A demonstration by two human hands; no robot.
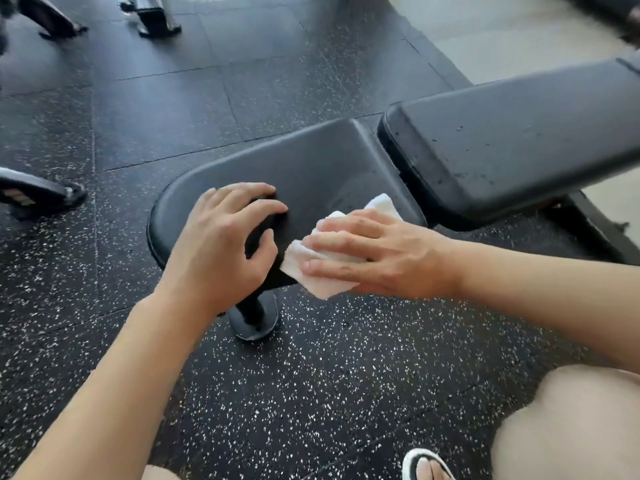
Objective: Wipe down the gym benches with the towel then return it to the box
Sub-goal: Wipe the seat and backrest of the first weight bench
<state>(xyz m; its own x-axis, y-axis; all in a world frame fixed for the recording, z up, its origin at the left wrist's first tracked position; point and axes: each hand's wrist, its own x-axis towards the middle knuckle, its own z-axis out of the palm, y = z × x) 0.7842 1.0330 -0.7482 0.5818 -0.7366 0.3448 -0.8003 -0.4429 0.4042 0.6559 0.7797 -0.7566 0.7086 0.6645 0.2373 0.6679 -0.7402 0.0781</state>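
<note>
A black padded gym bench fills the middle of the view, with its seat pad [304, 161] in front of me and its inclined back pad [512, 140] rising to the right. My right hand [377, 252] lies flat with straight fingers on a folded white towel [322, 275], pressing it against the seat's near edge. My left hand [225, 237] rests on the seat pad to the left of the towel, fingers spread and bent, fingertips touching the pad. The box is not in view.
The bench stands on speckled black rubber floor tiles [311, 375]; its round foot [254, 320] sits just below my hands. Legs of other machines stand at the left [38, 194] and top left [152, 19]. My knee [568, 424] and sandalled foot [426, 467] are at the bottom right.
</note>
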